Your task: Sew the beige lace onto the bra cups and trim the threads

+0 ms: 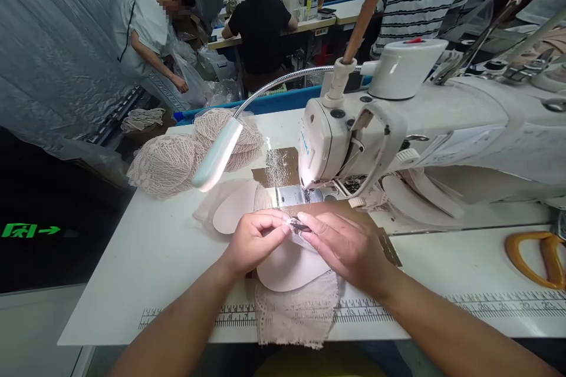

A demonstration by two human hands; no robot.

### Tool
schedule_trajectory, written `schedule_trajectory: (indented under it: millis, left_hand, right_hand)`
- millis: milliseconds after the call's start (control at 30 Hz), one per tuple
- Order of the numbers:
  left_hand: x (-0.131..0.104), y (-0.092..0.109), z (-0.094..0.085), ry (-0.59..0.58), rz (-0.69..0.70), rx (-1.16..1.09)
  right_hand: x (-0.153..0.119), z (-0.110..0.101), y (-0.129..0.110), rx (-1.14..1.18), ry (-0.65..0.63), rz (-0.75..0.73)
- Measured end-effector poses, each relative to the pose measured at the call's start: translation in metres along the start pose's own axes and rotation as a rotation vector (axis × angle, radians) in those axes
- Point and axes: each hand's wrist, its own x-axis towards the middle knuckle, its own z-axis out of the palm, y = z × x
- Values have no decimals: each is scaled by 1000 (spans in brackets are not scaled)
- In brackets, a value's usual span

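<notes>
At center frame, the left hand (260, 238) pinches fabric (292, 271), the right hand (347, 244) a dark tool (300, 225), seemingly edge work needing steadiness next.

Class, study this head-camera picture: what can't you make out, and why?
Head view throughout:
Small, slim, dark tool: mostly hidden by fingers of the bare right hand.
White ruler strip with black marks: some marks covered by beige lace fabric.
Curved orange handle: cut off by the right edge.
White paper sheets on the glossy white sewing machine: print too small and blurred.
</notes>
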Motion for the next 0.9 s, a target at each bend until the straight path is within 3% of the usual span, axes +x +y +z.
schedule_trajectory:
  millis: [467,900]
  left_hand:
    - [0,0,0,-12,18,25]
    - [0,1,2,-51,14,24]
  right_hand:
    - [-3,1,-1,3,-40,39]
    - [-1,-1,-2,-87,-32,-29]
